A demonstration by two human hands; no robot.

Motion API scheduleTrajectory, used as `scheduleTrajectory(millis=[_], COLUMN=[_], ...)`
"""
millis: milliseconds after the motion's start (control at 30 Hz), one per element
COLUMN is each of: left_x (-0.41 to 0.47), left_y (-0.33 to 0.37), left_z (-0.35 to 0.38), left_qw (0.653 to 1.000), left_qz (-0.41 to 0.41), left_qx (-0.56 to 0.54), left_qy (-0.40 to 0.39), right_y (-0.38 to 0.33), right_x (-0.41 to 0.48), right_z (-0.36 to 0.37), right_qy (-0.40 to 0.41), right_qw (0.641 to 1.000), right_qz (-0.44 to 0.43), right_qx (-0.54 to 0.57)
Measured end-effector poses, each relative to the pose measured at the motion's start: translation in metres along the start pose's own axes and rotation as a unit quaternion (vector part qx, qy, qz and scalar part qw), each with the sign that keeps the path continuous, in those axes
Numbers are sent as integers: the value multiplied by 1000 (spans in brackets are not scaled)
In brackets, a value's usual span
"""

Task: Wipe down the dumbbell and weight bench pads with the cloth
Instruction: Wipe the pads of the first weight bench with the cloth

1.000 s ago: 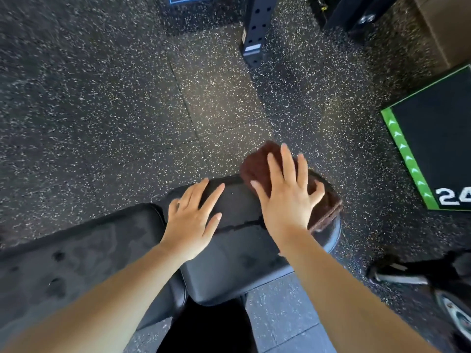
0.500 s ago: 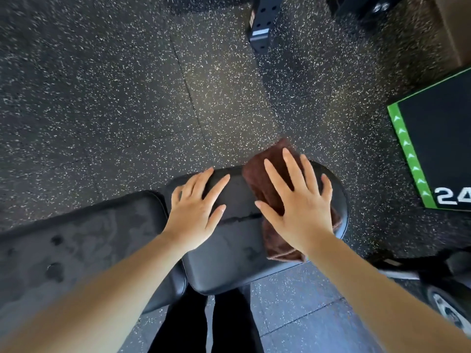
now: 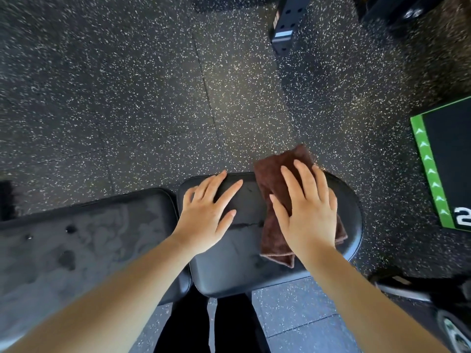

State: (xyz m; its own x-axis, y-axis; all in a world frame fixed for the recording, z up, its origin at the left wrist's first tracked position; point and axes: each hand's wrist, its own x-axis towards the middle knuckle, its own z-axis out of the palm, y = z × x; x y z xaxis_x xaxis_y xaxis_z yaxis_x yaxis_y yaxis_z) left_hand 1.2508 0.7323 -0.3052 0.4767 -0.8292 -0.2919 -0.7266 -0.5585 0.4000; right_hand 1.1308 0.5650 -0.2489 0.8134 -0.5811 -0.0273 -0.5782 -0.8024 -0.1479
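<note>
A black weight bench has two pads: a rounded seat pad (image 3: 242, 271) in the middle and a longer back pad (image 3: 89, 240) to its left with damp marks. A folded brown cloth (image 3: 274, 179) lies across the right part of the seat pad, its far corner over the pad's edge. My right hand (image 3: 309, 212) presses flat on the cloth, fingers spread. My left hand (image 3: 206, 212) rests flat on the seat pad's left part, holding nothing. A dumbbell (image 3: 451, 324) shows partly at the lower right corner on the floor.
Speckled black rubber flooring (image 3: 153, 98) surrounds the bench. A black box with a green border and a white number (image 3: 443, 159) sits at the right. A black rack post base (image 3: 285, 24) stands at the top. My dark trouser legs (image 3: 193, 327) show below the seat pad.
My right hand has slid the cloth from the seat pad's far right edge towards the middle and near side, then slightly forward again. My left hand stayed planted on the pad.
</note>
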Motion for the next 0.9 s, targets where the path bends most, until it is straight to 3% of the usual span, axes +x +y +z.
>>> scheduleTrajectory(millis=[200,600,800,900], left_x=[-8,-59,-59,-59], left_y=[-20,-127,-139,-144], left_z=[-9,9,26,29], left_qw=[1000,972,971,972], left_qz=[-1,-232,-238,-232], left_qx=[-14,20,15,14], left_qy=[-9,-10,-20,-19], right_y=[-15,-111,-107,-121], right_x=[20,39,25,38], right_z=[9,63,61,66], right_qy=[-65,-84,-49,-98], right_qw=[994,988,989,988], right_qz=[-77,-124,-135,-116], right_qx=[-30,-35,-28,-34])
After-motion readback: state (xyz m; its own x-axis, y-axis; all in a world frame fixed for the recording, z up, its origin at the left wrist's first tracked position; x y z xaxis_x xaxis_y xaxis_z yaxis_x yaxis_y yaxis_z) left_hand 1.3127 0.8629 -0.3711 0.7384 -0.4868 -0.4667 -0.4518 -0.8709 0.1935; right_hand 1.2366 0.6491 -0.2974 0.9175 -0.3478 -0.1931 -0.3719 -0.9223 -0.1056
